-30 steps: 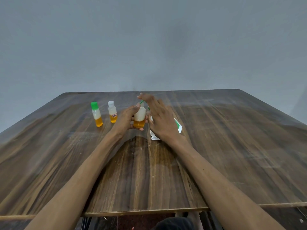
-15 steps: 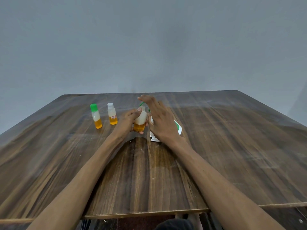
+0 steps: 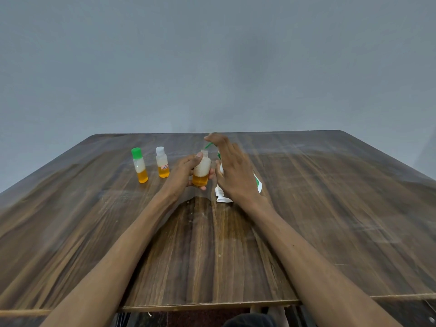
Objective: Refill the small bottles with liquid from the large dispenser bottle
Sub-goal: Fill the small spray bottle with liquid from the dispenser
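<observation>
The person's left hand (image 3: 182,174) grips an uncapped small bottle (image 3: 201,170), fingers and thumb curled round its sides, holding it upright with its open neck just under a thin green nozzle (image 3: 208,145). The lower third of that bottle is amber liquid; the rest looks cloudy white. The right hand (image 3: 233,171) lies flat with its fingers straight over the top of the large dispenser bottle (image 3: 220,193), pressing on the pump head; the hand hides most of that white bottle, so only its base, a strip of its side and a green patch of its label show beside the wrist. The bottle in the left hand sits just beside the dispenser, a little above the wooden table (image 3: 330,208) or on it; from here I cannot tell which. Off to the left, well apart from the hands, two more small bottles stand upright on the table near each other: a green-capped bottle (image 3: 139,165) and a white-capped bottle (image 3: 162,162) with a small red label, each with amber liquid in its lower part.
</observation>
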